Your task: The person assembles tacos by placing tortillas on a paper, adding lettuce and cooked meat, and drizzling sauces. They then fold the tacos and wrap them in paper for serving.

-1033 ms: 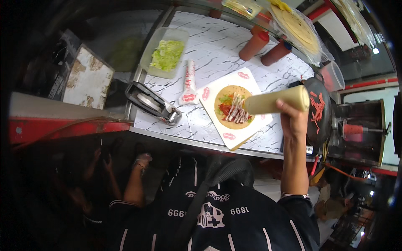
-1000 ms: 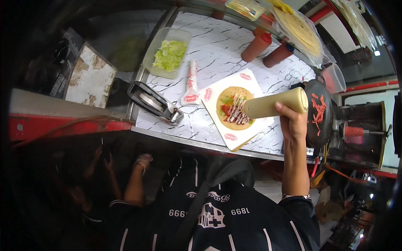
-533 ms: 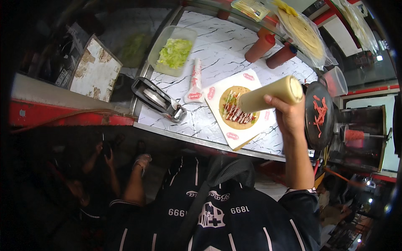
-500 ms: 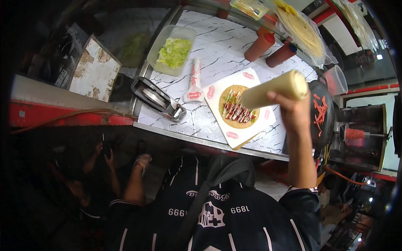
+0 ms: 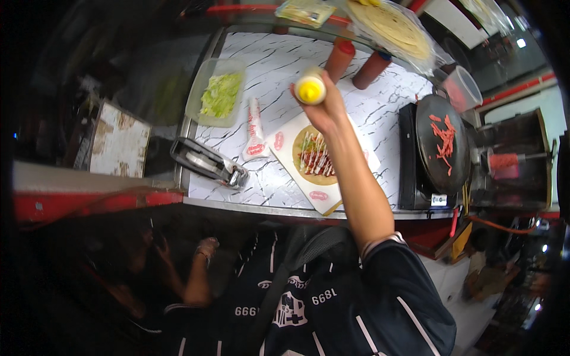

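My right hand is wrapped round a squeeze bottle of pale sauce, its yellow nozzle facing up. The bottle is over the far part of the counter, close to the red squeeze bottle. Below my forearm lies a round flatbread on white printed paper, topped with shredded lettuce, red sauce or filling and white sauce stripes; my arm hides its right side. My left hand, in a clear plastic glove, hangs low beside my body, off the counter. It is too dark to make out its fingers.
On the counter stand a lettuce tub, a paper-wrapped roll, a tape dispenser and a dark red bottle. A round griddle holding red strips sits right. Bagged flatbreads lie beyond. Another person's hands show lower left.
My right hand has moved left and away from me, off the flatbread. The squeeze bottle has turned from nozzle-down to nozzle-up. The view has shifted, showing more of the griddle.
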Available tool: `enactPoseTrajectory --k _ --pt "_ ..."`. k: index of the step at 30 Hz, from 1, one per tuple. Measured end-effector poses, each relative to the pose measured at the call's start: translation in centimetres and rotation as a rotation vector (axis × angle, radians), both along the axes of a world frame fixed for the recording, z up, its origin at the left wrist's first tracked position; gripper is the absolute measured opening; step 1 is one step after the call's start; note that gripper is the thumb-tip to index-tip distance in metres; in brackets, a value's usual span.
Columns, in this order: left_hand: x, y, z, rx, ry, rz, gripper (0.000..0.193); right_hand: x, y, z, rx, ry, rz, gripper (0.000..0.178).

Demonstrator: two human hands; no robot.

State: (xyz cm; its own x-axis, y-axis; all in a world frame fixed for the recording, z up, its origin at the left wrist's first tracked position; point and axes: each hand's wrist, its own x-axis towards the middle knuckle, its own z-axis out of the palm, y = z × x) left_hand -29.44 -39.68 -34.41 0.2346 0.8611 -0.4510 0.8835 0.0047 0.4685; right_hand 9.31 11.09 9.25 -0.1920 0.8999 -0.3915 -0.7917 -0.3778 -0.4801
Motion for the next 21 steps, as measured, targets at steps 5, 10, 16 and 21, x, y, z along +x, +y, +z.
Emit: enactPoseTrajectory --k 5,10,16,21 --pt "1.0 0.0 2.7 -0.504 -0.039 0.44 0.029 -8.6 8.7 -5.8 0.077 0.376 0.027 0.038" --pt "1.3 1.7 6.2 -0.332 0.32 -0.053 0.032 -10.0 11.9 -6.6 -0.127 0.333 -0.1 0.051" --pt "3.3 3.6 7.0 -0.438 0.274 -0.009 0.03 -8.9 11.2 -5.5 -0.109 0.089 -0.06 0.064" --pt "5.6 4.2 7.7 -0.618 -0.002 0.303 0.03 -2.6 4.3 -4.7 0.062 -0.162 0.216 0.076"
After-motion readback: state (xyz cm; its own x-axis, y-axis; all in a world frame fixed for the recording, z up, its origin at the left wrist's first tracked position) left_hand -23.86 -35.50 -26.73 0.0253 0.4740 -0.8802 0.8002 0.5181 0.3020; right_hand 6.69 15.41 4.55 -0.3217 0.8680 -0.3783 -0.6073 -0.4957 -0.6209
